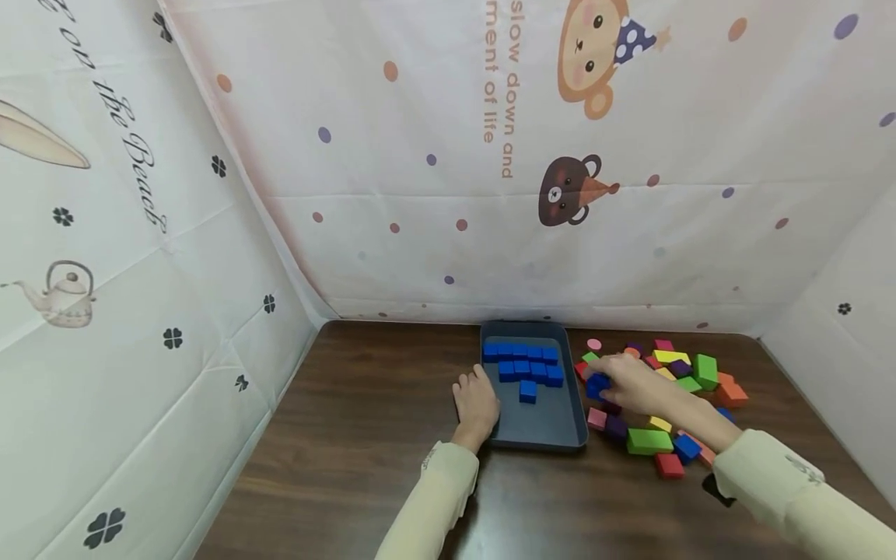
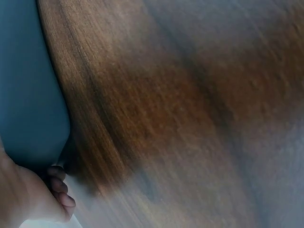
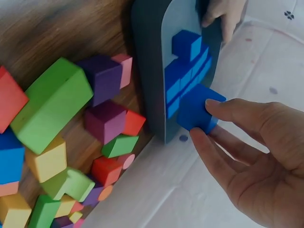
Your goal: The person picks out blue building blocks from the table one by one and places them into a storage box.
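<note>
My right hand [image 1: 630, 381] pinches a blue cube [image 3: 195, 109] between thumb and fingertips, just right of the grey tray [image 1: 521, 429]. Inside that tray, blue cubes [image 1: 521, 369] lie in two rows toward the far end. A single blue cube [image 1: 528, 392] sits on its own in front of them. On the tray's left side, my left hand [image 1: 477, 403] grips the rim. Its fingers [image 2: 61, 187] curl at the tray's outer edge in the left wrist view.
Loose coloured blocks spread over the brown wooden table [image 1: 364, 435] right of the tray, among them a long green block [image 1: 649, 442], a red block [image 1: 670, 466] and a purple cube [image 3: 100, 78]. A printed white cloth [image 1: 392, 257] hangs behind the table.
</note>
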`<move>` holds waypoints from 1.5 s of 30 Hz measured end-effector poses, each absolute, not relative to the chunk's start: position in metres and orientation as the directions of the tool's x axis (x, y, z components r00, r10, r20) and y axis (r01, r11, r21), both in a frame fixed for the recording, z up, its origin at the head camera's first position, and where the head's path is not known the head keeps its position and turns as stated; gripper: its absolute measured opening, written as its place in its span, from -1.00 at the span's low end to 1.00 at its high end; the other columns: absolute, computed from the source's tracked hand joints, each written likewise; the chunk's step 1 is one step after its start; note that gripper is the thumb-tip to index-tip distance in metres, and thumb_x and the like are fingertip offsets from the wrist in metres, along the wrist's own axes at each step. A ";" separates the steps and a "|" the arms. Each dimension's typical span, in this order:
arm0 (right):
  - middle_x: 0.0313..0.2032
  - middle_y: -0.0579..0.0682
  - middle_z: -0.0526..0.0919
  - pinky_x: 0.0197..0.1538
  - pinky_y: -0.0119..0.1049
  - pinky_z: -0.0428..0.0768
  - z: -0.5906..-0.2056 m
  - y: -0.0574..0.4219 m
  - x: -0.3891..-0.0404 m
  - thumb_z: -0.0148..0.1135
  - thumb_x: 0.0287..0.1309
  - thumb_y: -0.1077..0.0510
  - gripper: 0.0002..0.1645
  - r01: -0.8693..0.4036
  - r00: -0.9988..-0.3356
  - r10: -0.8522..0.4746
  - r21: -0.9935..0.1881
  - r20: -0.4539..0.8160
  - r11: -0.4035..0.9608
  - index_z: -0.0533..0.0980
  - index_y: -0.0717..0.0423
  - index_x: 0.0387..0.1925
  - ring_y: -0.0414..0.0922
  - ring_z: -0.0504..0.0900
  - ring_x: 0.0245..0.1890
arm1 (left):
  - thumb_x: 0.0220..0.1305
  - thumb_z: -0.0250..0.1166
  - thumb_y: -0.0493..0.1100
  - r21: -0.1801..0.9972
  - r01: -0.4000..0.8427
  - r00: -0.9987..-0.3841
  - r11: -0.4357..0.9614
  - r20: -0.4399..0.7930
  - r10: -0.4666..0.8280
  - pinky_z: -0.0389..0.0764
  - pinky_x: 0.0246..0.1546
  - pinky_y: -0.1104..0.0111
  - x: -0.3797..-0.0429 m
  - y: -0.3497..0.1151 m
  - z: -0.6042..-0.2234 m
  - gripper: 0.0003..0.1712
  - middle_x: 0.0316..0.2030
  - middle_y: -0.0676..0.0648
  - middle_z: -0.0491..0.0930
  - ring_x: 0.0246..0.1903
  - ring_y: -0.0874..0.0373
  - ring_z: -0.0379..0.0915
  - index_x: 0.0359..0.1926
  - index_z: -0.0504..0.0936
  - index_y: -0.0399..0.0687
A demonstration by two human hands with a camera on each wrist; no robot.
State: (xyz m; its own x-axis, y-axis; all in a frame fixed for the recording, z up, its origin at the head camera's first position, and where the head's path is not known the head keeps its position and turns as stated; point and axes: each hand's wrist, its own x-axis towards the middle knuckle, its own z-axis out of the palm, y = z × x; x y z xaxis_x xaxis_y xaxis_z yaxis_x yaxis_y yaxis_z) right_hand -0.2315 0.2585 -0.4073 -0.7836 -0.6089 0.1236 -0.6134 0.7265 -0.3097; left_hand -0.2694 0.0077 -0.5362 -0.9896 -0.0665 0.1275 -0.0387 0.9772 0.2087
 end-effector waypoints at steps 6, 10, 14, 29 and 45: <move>-0.18 0.17 0.68 -0.34 -0.35 0.64 -0.404 0.241 -0.244 0.35 -0.08 0.44 -0.65 -0.615 -0.773 -0.628 -0.345 0.088 0.709 0.59 0.20 -0.17 -0.15 0.62 -0.38 | 0.09 0.39 0.00 0.213 -0.050 -0.986 0.976 0.146 -0.083 0.40 -0.07 0.15 -0.275 0.001 -0.530 -0.31 -0.14 -0.12 0.59 -0.12 -0.01 0.41 0.15 0.32 -0.20; -0.19 0.16 0.68 -0.37 -0.40 0.63 -0.409 0.238 -0.249 0.35 -0.08 0.45 -0.64 -0.611 -0.774 -0.629 -0.357 0.079 0.707 0.59 0.21 -0.15 -0.22 0.62 -0.41 | 0.10 0.38 0.00 0.214 -0.051 -0.987 0.975 0.139 -0.082 0.39 -0.09 0.17 -0.276 0.000 -0.530 -0.33 -0.14 -0.11 0.59 -0.14 0.01 0.40 0.14 0.32 -0.19; -0.17 0.16 0.67 -0.30 -0.30 0.65 -0.412 0.236 -0.255 0.35 -0.08 0.45 -0.63 -0.615 -0.773 -0.627 -0.352 0.094 0.706 0.59 0.22 -0.15 -0.12 0.66 -0.32 | 0.06 0.42 0.04 0.212 -0.057 -0.985 0.976 0.147 -0.089 0.38 -0.08 0.17 -0.278 0.000 -0.530 -0.25 -0.11 -0.11 0.58 -0.12 0.01 0.40 0.17 0.31 -0.18; -0.19 0.21 0.67 -0.26 -0.27 0.65 -0.422 0.217 -0.272 0.36 -0.06 0.42 -0.66 -0.664 -0.732 -0.672 -0.344 0.114 0.664 0.58 0.29 -0.15 -0.10 0.64 -0.36 | 0.08 0.39 0.06 0.183 -0.053 -0.986 0.982 0.148 -0.081 0.40 -0.09 0.20 -0.278 0.001 -0.533 -0.25 -0.12 -0.08 0.59 -0.13 0.04 0.40 0.18 0.30 -0.17; -0.27 0.09 0.65 -0.29 -0.20 0.66 -0.461 0.191 -0.283 0.37 -0.06 0.40 -0.75 -0.646 -0.733 -0.678 -0.356 0.043 0.675 0.56 0.14 -0.30 -0.13 0.59 -0.37 | 0.05 0.41 0.08 0.175 -0.041 -0.985 0.984 0.160 -0.070 0.41 -0.11 0.22 -0.274 0.003 -0.537 -0.30 -0.18 -0.05 0.59 -0.17 0.07 0.40 0.11 0.33 -0.12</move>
